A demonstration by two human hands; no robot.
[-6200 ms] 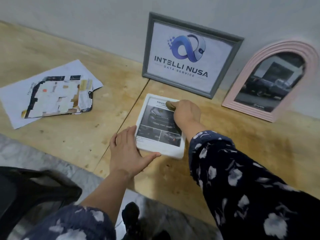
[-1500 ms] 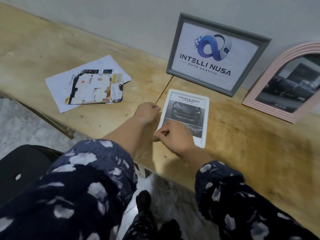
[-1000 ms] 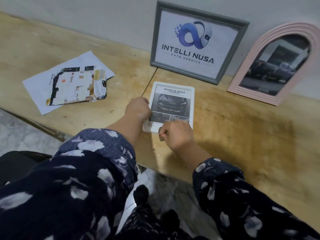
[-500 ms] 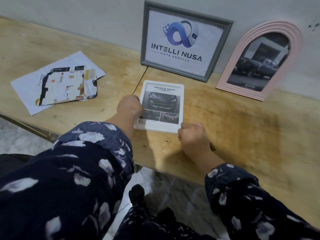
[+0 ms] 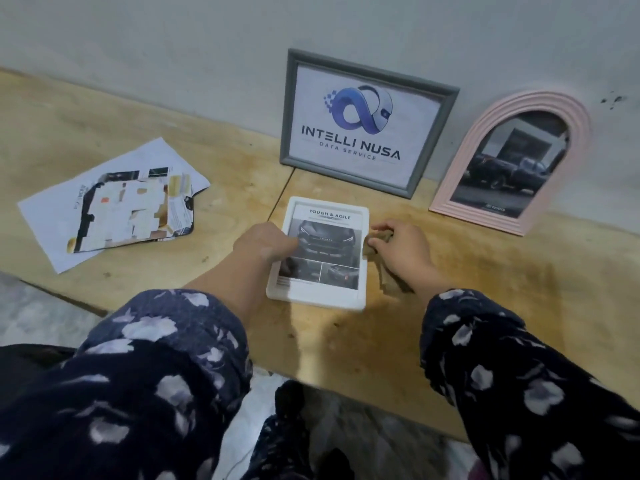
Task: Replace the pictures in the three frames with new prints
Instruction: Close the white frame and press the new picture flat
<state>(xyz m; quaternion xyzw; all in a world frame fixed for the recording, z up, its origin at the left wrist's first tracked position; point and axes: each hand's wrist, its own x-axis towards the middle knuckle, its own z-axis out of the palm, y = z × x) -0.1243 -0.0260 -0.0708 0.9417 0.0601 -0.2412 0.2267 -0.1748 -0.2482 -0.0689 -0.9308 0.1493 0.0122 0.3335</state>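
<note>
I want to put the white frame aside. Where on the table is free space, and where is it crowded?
Bare wood lies right of the right hand, in front of the pink arched frame, and far left along the wall behind the loose papers. Crowded: around the white frame, below the grey frame.

Bare table (image 5: 502,289) right of white frame (image 5: 325,299)

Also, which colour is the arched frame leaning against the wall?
Pale pink, with ridged bands around the arch; the arched frame shows in the head view.
</note>
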